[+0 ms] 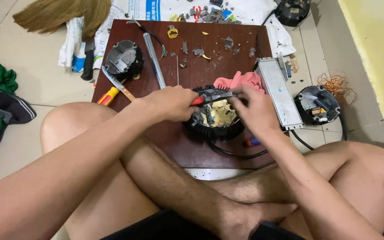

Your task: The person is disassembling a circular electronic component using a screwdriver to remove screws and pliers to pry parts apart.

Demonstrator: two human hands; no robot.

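Left hand (174, 103) fisted around red-handled pliers (210, 97), right hand (255, 109) pinched at the plier tip, both over the round black finned housing (214, 120) mid-board on the dark wooden board (174, 142); pink rag (238, 81) just behind the housing, grey metal box (278, 91) to its right.
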